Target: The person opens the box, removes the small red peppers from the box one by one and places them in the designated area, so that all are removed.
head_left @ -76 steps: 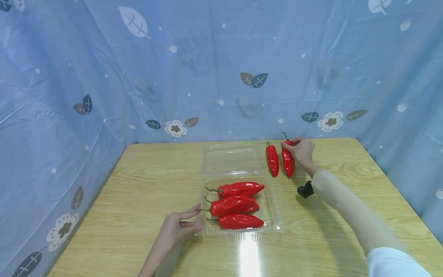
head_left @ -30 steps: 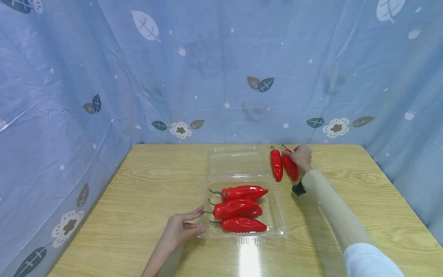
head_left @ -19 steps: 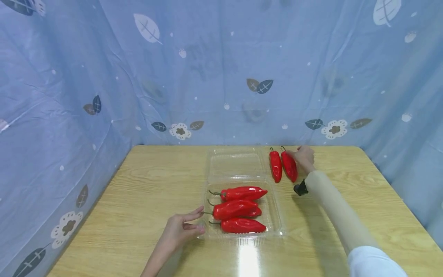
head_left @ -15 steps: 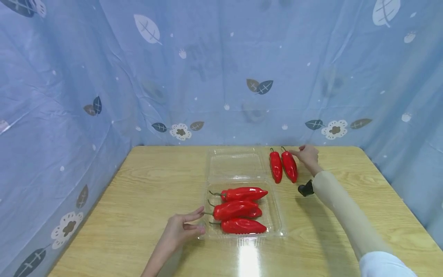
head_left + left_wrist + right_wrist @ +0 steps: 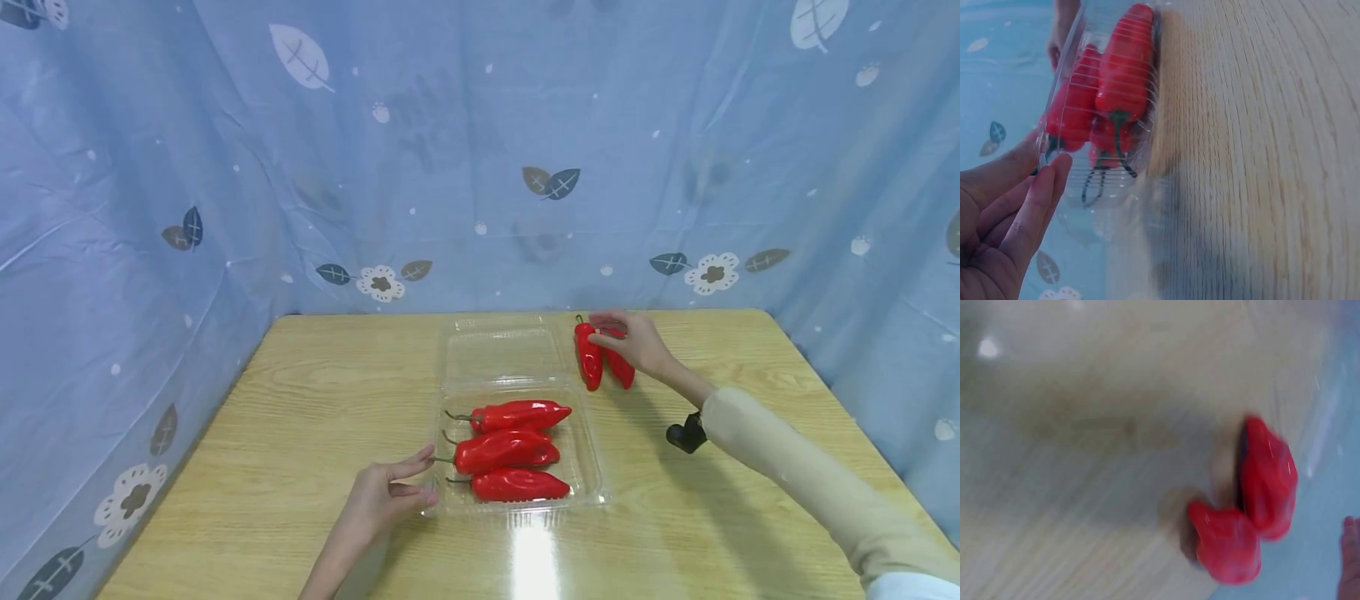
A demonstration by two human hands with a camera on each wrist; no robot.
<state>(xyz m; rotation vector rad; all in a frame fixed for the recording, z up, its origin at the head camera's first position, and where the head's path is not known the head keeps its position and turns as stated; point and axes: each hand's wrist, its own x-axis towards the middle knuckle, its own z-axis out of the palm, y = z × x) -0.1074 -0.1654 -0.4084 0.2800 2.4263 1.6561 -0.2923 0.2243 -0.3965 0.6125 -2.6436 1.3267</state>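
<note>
My left hand (image 5: 378, 500) pinches the left rim of a clear plastic clamshell box (image 5: 597, 454), thumb and fingers on its edge in the left wrist view. Inside lie several glossy red peppers, among them a front pepper (image 5: 520, 485) and a back pepper (image 5: 521, 415), their green stems pointing left. Two more red peppers lie on the table behind and right of the box: a left pepper (image 5: 589, 367) and a right pepper (image 5: 622, 369). Over them is my right hand (image 5: 637, 343), thumb and fingers apart, hiding the right pepper's stem end. The right wrist view is blurred.
The box's lid (image 5: 502, 350) lies folded back toward the rear of the wooden table (image 5: 337, 392). A blue patterned curtain (image 5: 450, 167) hangs behind and at both sides. A black wrist camera (image 5: 686, 435) sticks out from the right sleeve.
My right hand has set the right pepper down beside the left one, let go of it, drawn off right, then moved left over both. The left hand stays on the box.
</note>
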